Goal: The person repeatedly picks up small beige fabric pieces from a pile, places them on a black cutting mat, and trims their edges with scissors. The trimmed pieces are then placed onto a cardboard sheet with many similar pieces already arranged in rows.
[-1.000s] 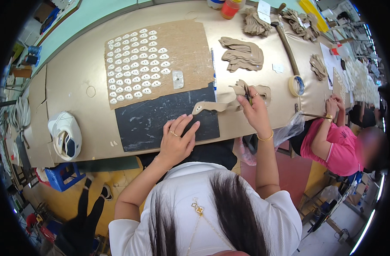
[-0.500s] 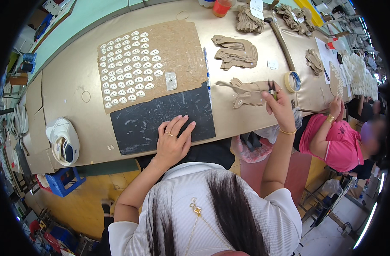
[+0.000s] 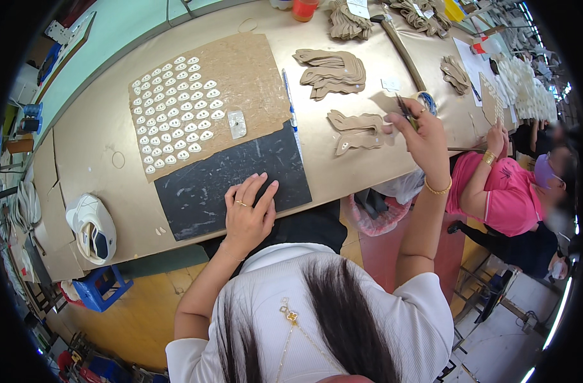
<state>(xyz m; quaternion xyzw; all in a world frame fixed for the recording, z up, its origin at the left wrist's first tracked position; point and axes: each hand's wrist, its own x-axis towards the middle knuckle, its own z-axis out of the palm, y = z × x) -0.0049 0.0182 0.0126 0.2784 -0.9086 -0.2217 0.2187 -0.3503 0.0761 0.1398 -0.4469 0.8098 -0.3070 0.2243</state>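
My left hand (image 3: 248, 207) rests on the black mat (image 3: 234, 185), fingers loosely spread and holding nothing. Above it lies a brown board (image 3: 240, 70) with rows of small white pieces (image 3: 177, 108) and a clear packet (image 3: 236, 124). My right hand (image 3: 425, 137) is raised over the table, fingers closed around a slim pointed tool (image 3: 404, 108) with dark tips. Its exact kind is partly hidden by my fingers. Just left of that hand lie flat tan cut pieces (image 3: 355, 131). A thicker stack of tan pieces (image 3: 333, 73) sits farther away.
A hammer (image 3: 403, 54) and tape roll (image 3: 425, 101) lie beyond my right hand. More tan bundles (image 3: 350, 20) and a red cup (image 3: 304, 9) stand at the back. A white shoe (image 3: 92, 228) is at left. A person in pink (image 3: 495, 191) works at right.
My right hand has lifted away to the right from the near tan pieces, with the tool still in it. My left hand remains on the mat. The whole view has shifted slightly.
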